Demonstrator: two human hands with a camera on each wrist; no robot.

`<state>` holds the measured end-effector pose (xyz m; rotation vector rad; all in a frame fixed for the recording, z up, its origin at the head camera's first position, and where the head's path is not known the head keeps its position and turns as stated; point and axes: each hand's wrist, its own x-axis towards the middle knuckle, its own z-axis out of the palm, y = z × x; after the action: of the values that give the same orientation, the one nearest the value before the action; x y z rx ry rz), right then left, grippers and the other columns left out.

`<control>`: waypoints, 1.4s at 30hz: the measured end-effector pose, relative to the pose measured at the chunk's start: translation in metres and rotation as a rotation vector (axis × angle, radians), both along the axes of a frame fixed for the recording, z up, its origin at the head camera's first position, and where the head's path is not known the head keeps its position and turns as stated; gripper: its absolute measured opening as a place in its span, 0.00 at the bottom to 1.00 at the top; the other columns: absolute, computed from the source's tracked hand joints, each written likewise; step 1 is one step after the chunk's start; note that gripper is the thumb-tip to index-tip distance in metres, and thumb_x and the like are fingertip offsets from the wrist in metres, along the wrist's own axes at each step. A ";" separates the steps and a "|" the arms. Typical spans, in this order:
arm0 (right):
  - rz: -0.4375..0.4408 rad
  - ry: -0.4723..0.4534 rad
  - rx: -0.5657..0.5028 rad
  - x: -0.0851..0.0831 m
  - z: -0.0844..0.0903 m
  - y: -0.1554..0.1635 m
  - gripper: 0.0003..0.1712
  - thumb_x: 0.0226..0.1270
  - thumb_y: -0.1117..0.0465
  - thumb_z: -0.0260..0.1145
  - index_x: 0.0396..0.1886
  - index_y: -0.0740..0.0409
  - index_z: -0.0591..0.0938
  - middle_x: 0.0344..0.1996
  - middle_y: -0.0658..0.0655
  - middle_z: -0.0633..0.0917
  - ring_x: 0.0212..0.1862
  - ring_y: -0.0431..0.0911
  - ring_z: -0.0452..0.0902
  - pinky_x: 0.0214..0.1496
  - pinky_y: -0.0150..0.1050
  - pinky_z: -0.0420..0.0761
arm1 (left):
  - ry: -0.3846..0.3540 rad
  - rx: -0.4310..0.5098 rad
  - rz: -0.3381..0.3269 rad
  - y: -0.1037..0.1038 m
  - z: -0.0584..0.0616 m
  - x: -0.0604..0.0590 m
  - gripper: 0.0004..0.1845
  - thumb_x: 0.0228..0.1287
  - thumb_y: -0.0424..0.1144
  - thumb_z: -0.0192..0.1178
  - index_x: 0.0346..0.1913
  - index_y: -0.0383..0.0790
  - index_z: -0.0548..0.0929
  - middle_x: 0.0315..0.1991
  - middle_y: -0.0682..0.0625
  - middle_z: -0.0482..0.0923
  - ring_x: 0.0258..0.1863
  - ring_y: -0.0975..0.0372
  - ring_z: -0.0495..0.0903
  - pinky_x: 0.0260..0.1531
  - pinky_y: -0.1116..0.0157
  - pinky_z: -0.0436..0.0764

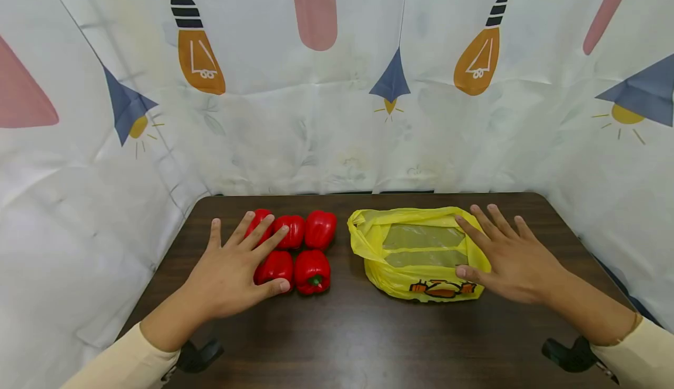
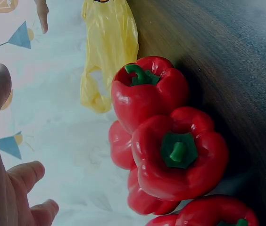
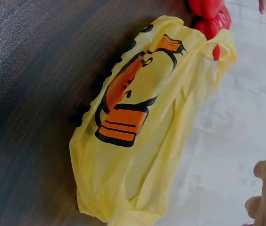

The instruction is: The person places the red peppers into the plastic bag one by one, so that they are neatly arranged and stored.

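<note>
Peppers (image 1: 295, 251) sit right under the left hand (image 1: 231, 272), its fingers spread flat. Right hand (image 1: 513, 257), fingers spread too, rests on the yellow bag (image 1: 416, 251), which lies sideways.

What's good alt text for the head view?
Two open hands hover over a dark table: the left hand above five red peppers, the right hand at the edge of a flattened yellow bag. A lamp-print cloth hangs behind.

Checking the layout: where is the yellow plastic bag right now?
In the head view, the yellow plastic bag lies right of centre on the dark table, beside the red bell peppers, under the right hand.
</note>
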<state>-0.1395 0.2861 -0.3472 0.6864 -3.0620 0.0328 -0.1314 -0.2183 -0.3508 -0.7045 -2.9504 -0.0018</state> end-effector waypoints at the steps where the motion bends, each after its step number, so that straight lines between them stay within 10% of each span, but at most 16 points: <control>1: 0.000 0.002 -0.004 0.000 -0.001 0.000 0.53 0.73 0.27 0.53 0.85 0.43 0.43 0.82 0.62 0.40 0.80 0.65 0.31 0.73 0.73 0.33 | -0.003 0.004 0.000 -0.001 -0.001 0.001 0.51 0.63 0.81 0.43 0.81 0.55 0.58 0.82 0.46 0.48 0.80 0.43 0.40 0.66 0.28 0.26; 29: -0.044 0.047 -0.127 0.011 -0.028 0.023 0.52 0.75 0.35 0.58 0.85 0.51 0.46 0.82 0.64 0.45 0.81 0.63 0.37 0.79 0.61 0.35 | -0.039 0.101 0.056 -0.026 -0.024 0.009 0.47 0.66 0.74 0.53 0.81 0.54 0.60 0.81 0.45 0.51 0.80 0.42 0.43 0.68 0.28 0.33; 42: -0.099 0.042 -0.180 0.011 -0.037 0.032 0.50 0.75 0.36 0.59 0.83 0.58 0.52 0.79 0.69 0.53 0.77 0.70 0.50 0.65 0.74 0.59 | -0.062 0.175 0.083 -0.040 -0.031 0.011 0.47 0.64 0.71 0.60 0.79 0.51 0.64 0.80 0.40 0.55 0.77 0.37 0.50 0.69 0.28 0.41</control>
<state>-0.1283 0.3179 -0.3845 0.5188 -2.9991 0.2860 -0.1202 -0.2586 -0.3823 -0.5674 -2.9872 -0.2759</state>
